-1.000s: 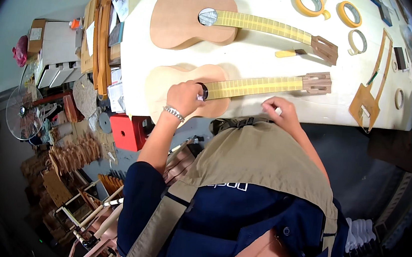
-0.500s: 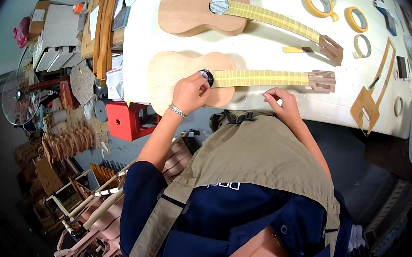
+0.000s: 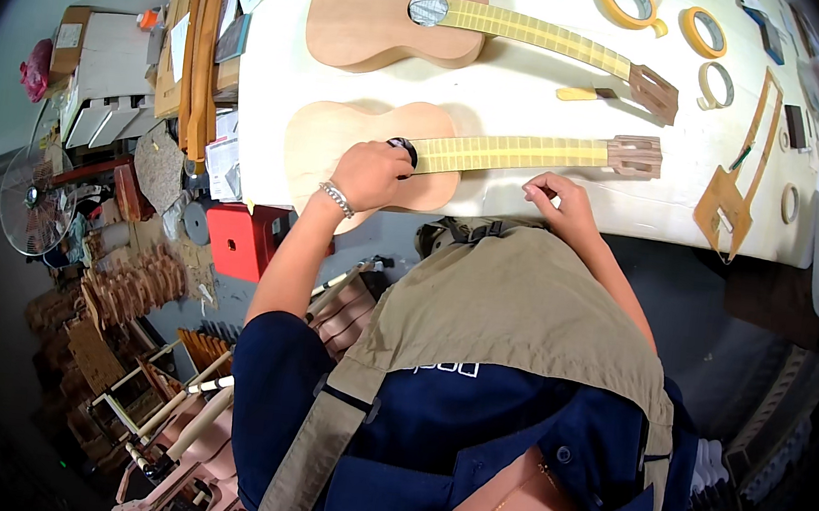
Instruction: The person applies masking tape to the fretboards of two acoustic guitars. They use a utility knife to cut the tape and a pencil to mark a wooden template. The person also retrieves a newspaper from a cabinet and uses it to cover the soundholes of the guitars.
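A pale, unfinished ukulele (image 3: 317, 136) lies at the table's front edge, its masked fretboard (image 3: 510, 153) and slotted headstock (image 3: 634, 157) reaching right. My left hand (image 3: 370, 174), with a bracelet at the wrist, rests on its body. The curled fingers are at the dark sound hole (image 3: 406, 155); their tips are partly hidden, and what they hold, if anything, cannot be made out. Below the neck, by the table edge, my right hand (image 3: 560, 203) has loosely bent fingers with a gap to the thumb. Nothing shows in it.
A second, browner ukulele (image 3: 365, 16) lies behind. A yellow-handled tool (image 3: 584, 94), masking tape rolls (image 3: 628, 4) and a wooden template (image 3: 722, 211) are on the white table (image 3: 506, 101). A red stool (image 3: 236, 242) stands at the left, near a fan (image 3: 36, 201).
My left hand has shifted slightly left and turned, its fingers now more over the sound hole. My right hand keeps its place and pose. The whole view has moved a little.
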